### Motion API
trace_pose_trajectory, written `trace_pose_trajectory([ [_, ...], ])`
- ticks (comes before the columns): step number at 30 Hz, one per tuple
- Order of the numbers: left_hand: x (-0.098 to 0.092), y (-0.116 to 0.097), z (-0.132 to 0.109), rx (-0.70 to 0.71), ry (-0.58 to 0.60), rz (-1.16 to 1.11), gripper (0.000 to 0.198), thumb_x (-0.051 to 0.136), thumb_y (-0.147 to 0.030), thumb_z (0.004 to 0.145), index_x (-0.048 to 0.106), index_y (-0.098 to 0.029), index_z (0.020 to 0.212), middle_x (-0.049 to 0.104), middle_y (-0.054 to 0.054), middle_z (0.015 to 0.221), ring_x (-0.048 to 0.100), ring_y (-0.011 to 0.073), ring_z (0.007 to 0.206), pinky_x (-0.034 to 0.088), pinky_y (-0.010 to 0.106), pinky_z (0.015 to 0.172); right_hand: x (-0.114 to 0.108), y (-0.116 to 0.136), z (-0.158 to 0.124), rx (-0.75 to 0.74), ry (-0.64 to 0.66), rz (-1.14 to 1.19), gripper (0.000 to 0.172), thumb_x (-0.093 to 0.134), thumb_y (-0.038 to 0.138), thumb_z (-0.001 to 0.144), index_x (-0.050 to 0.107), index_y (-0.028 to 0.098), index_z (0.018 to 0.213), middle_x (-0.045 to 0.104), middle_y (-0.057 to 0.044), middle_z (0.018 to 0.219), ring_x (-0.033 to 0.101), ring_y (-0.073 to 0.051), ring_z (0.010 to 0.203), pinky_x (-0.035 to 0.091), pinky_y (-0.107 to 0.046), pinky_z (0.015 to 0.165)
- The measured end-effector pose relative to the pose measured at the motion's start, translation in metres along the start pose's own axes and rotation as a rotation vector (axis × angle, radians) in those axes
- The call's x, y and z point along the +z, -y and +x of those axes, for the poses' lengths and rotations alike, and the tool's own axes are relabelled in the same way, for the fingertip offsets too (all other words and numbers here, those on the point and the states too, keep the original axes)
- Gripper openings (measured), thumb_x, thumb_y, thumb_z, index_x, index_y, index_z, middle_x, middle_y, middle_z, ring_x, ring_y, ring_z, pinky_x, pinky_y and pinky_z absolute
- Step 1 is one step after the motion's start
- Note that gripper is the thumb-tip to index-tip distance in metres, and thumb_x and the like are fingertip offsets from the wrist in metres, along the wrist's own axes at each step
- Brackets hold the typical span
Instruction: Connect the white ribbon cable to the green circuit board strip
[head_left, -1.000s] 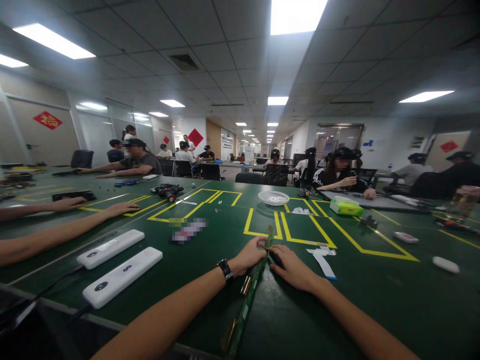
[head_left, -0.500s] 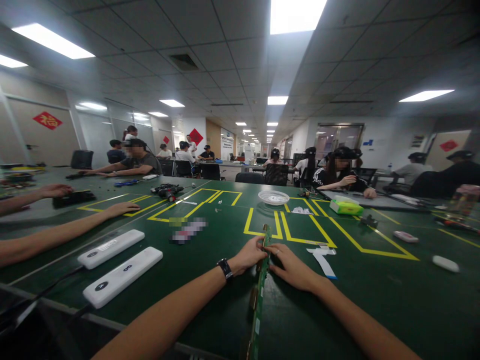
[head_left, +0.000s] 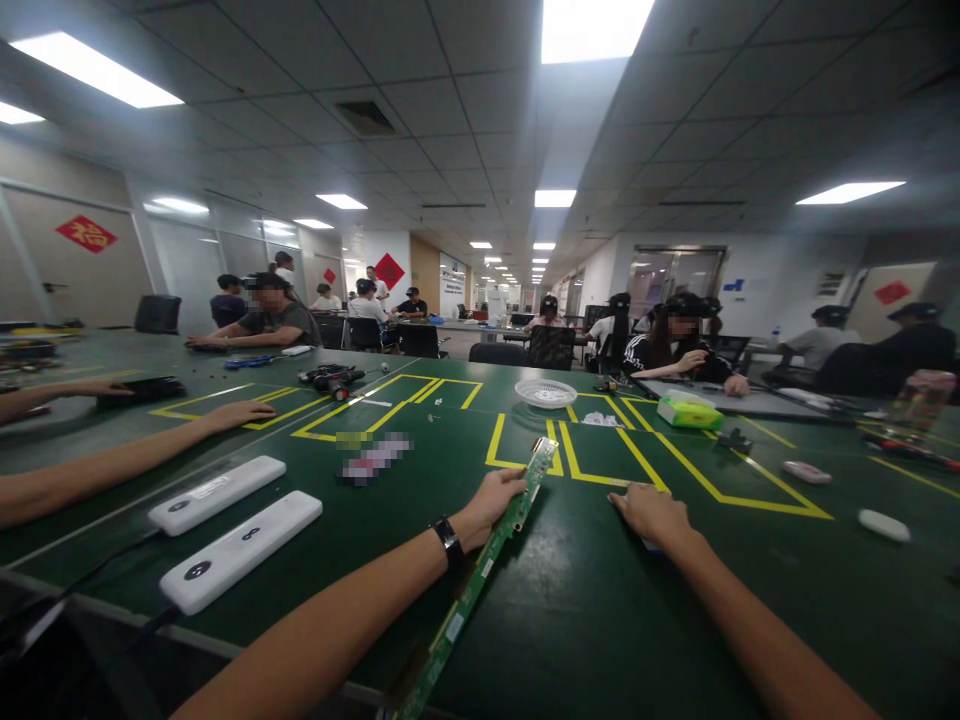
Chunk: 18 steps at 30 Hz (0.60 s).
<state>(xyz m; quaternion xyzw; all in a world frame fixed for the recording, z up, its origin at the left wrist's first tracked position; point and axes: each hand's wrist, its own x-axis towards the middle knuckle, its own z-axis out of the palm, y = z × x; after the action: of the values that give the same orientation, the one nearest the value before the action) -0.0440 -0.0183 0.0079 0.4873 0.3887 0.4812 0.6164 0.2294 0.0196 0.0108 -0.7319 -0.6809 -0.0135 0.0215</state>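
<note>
A long, narrow green circuit board [head_left: 480,575] slants up from the bottom edge, tilted, its far end pointing right. My left hand [head_left: 491,500], with a dark band on the wrist, is closed around the board's edge near that far end. To the right, my right hand [head_left: 654,515] is down at the table with its fingers bent and pressed together over a flat ribbon cable [head_left: 651,546]. Only a bit of the cable's blue end shows beneath the palm; the fingertips' hold on it is mostly hidden.
Two white power banks [head_left: 244,550] with cords lie at left, near another person's arms [head_left: 127,460]. Ahead are yellow tape outlines, a white basket [head_left: 545,393] and a green packet [head_left: 691,411]. A white oval object [head_left: 885,525] lies at right. People sit beyond the green table [head_left: 585,630].
My right hand has left the circuit board and moved right onto the ribbon cable. The board, still in my left hand, has swung to a slant, with more of its face showing.
</note>
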Motion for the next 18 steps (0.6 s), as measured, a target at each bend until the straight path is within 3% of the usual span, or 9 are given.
trace_pose_trajectory([
  [4,0.001,-0.002,-0.002,-0.016,0.003,0.000,0.032,0.071,-0.031,0.075,0.067,-0.010,0.099,0.069,0.003,0.072,0.061,0.0112,0.056,0.047,0.019,0.052,0.000,0.023,-0.011,-0.184,-0.061,0.021,0.051,0.041,0.049,0.089,0.061,0.012,0.117,0.060,-0.022,0.118,0.056,-0.036,0.110,0.046,-0.049,0.082],
  [8,0.000,0.000,-0.001,-0.038,0.010,0.019,0.035,0.071,-0.038,0.074,0.067,-0.009,0.093,0.065,0.001,0.066,0.057,0.0093,0.049,0.044,0.019,0.046,-0.002,0.049,-0.027,-0.370,-0.097,0.081,0.042,0.044,0.045,0.089,0.062,0.017,0.115,0.061,-0.017,0.117,0.056,-0.032,0.109,0.046,-0.044,0.085],
  [13,0.000,-0.001,-0.002,-0.032,-0.010,0.028,0.024,0.065,-0.035,0.080,0.064,-0.011,0.082,0.058,-0.002,0.056,0.052,0.0081,0.042,0.042,0.018,0.043,-0.003,0.067,-0.039,-0.529,-0.115,0.167,0.026,0.050,0.031,0.086,0.065,0.020,0.105,0.062,-0.013,0.110,0.057,-0.027,0.104,0.044,-0.037,0.086],
  [18,0.003,-0.003,-0.004,-0.010,-0.003,-0.023,0.016,0.061,-0.028,0.083,0.063,-0.012,0.082,0.061,-0.001,0.060,0.055,0.0081,0.046,0.046,0.018,0.049,0.000,0.066,-0.034,-0.586,-0.100,0.292,0.024,0.048,0.021,0.086,0.065,0.020,0.103,0.063,-0.010,0.106,0.057,-0.023,0.102,0.043,-0.033,0.086],
])
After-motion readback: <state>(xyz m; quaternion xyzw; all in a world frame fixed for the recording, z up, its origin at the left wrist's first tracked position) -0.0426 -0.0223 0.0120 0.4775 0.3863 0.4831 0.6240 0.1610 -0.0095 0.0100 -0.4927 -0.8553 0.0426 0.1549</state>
